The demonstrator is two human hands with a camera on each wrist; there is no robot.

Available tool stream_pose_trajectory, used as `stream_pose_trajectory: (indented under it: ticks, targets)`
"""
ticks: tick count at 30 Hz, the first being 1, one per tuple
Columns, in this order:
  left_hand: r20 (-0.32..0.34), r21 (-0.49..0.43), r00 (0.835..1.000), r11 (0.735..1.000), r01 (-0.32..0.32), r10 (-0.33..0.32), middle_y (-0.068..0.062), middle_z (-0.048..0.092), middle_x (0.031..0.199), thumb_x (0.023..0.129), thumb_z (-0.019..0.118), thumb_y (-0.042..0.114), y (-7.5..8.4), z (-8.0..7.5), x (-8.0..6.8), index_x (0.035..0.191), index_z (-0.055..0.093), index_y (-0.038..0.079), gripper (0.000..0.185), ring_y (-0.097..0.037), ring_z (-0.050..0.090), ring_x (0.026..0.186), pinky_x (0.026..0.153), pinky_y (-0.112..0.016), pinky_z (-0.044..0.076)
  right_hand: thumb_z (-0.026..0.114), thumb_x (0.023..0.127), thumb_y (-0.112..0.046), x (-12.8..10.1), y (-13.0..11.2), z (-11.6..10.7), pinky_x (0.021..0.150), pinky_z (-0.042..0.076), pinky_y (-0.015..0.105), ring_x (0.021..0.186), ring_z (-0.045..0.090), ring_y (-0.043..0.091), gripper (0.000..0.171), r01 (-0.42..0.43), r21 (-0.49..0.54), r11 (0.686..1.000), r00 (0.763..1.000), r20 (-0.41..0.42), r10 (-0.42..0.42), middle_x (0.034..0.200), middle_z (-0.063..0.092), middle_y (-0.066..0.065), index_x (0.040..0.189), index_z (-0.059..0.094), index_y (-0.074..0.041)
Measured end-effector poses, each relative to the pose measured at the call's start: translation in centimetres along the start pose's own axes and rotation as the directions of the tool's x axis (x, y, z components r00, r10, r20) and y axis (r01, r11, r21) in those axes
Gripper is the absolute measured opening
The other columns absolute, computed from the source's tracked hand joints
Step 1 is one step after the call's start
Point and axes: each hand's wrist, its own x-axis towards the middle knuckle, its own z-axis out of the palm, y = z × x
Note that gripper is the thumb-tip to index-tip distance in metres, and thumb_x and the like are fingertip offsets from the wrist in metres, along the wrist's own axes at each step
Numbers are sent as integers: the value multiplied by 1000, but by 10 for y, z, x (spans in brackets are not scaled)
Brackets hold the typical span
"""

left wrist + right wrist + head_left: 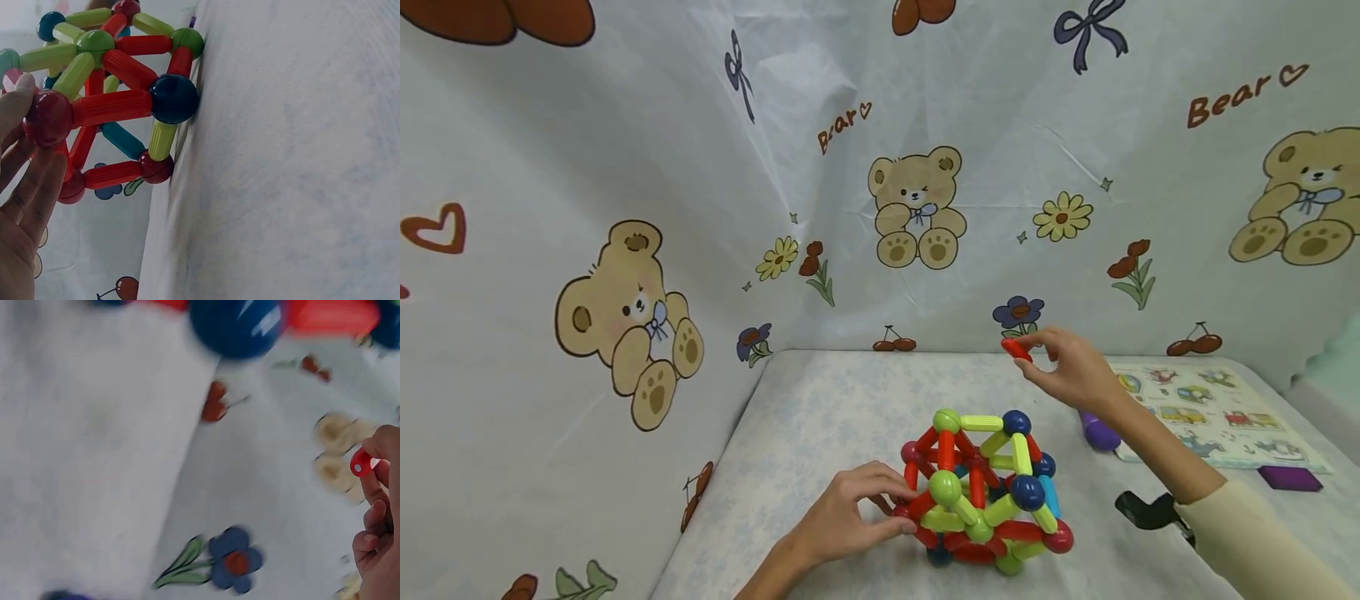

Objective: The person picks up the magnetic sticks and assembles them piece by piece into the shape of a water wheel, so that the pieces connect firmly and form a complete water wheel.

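A magnetic stick-and-ball structure [977,525] stands on the table, built of red, yellow-green and blue rods joined by coloured balls. At its left side my left hand [847,514] pinches a red corner ball [49,119] between thumb and fingers. My right hand [1075,372] is raised beyond and to the right of the structure, apart from it. Between its thumb and fingertips it pinches a short red magnetic rod [1017,349]. The right wrist view shows the rod's round end [358,467] with a pale dot in its centre.
On the right of the pale table [820,417] lies a picture sheet [1217,417]. Near it are a purple rounded object [1101,435], a dark purple flat block [1290,477] and a black curved object [1144,510] by the right sleeve. A bear-print sheet [850,308] hangs behind and at left.
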Motion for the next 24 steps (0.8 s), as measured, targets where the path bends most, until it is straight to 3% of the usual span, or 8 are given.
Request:
stream_pose_trajectory:
  ticks: [3,5,9,12,16,24]
  targets:
    - [-3,8,1000,1000,-14,15,-5,76,115,92,87,10,0,0,0,120,79,11,30,-14,72,97,75,-28,63,89,85,-9,-6,-38,-15,62,44,24,78,49,12,33,128,53,990,990,-65,-125,100,72,-3,117,79,-12]
    - [-3,13,1000,1000,-23,23,-5,76,115,92,87,10,-1,0,0,120,79,10,30,-14,72,97,75,-28,63,91,82,-7,-13,-63,-25,63,43,23,78,49,9,37,210,103,972,977,-62,-205,102,72,-7,116,79,-16]
    - [-4,11,1000,1000,-24,24,-5,76,115,92,87,10,-2,-1,0,120,79,11,30,-14,72,97,74,-27,63,90,82,-7,-31,-106,-37,66,49,20,85,58,5,41,310,190,931,947,20,-320,108,73,-14,117,77,-25]
    - [-4,12,1000,1000,-25,25,-5,76,114,92,87,10,-2,-1,1,120,79,10,29,-14,72,97,74,-27,63,91,82,-13,-42,-128,-42,73,58,24,94,66,5,40,333,184,925,931,91,-353,109,72,-18,114,76,-30]
    - [-4,16,1000,999,-29,29,-5,76,115,92,87,10,-1,-1,1,120,79,11,30,-14,72,97,74,-27,63,92,83,-21,-53,-141,-43,82,62,30,100,67,4,36,344,128,930,914,179,-363,108,70,-24,111,74,-35]
    - [-2,10,1000,1000,-17,17,-5,76,114,93,86,11,1,-2,1,120,79,10,28,-13,72,94,73,-27,63,92,84,-25,-63,-140,-38,85,61,37,102,67,7,32,378,30,925,882,290,-370,112,70,-21,108,74,-35]
